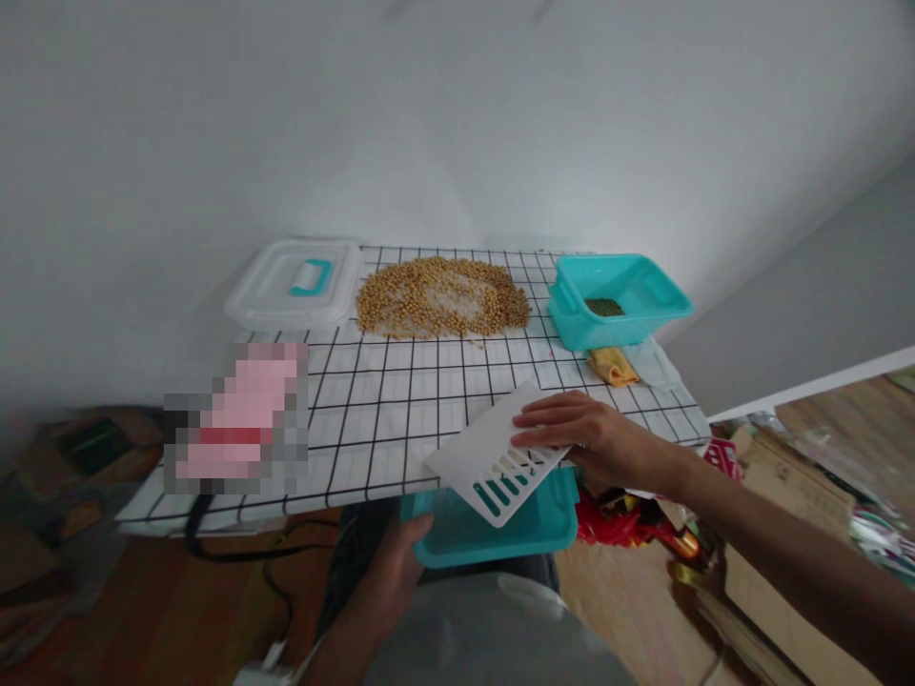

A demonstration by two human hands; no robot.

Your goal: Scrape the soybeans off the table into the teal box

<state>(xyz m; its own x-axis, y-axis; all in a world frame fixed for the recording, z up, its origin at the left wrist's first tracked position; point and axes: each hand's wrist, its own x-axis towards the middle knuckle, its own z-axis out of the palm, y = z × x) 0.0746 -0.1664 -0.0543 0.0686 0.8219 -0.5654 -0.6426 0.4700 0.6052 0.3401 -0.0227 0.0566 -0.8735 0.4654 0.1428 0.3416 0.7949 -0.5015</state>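
Observation:
My right hand grips a thin white slotted plastic sheet, tilted over the table's front edge. Below that sheet, a teal plastic container rests at my lap, partly under the table edge. My left hand holds the container by its left side, the thumb showing at the rim. The sheet covers much of the container's opening, so I cannot tell what is inside. Farther back on the table lies a spread pile of yellow-brown beans, thinner in its middle.
A second teal container with small green beans stands at the back right. Beside it lie a yellow cloth and a clear bag. A clear lid and a blurred pink item occupy the left of the checked tablecloth.

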